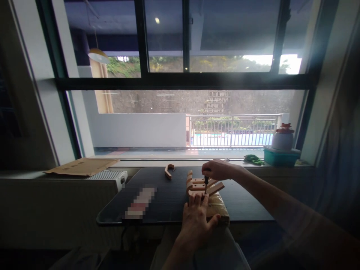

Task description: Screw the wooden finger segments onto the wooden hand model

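Both hands on a wooden assembly (201,185) at the near middle of a dark table (247,206), below a window.

Right hand (218,169) is fisted round the handle of a small screwdriver (205,183), held upright with its tip on the wood. Left hand (197,215) lies flat and open, fingertips on the assembly's near edge, thumb over a brown wrapped package (219,212). A loose curved wooden piece (169,171) lies apart, towards the sill. The pixelated patch (140,202) is unreadable.
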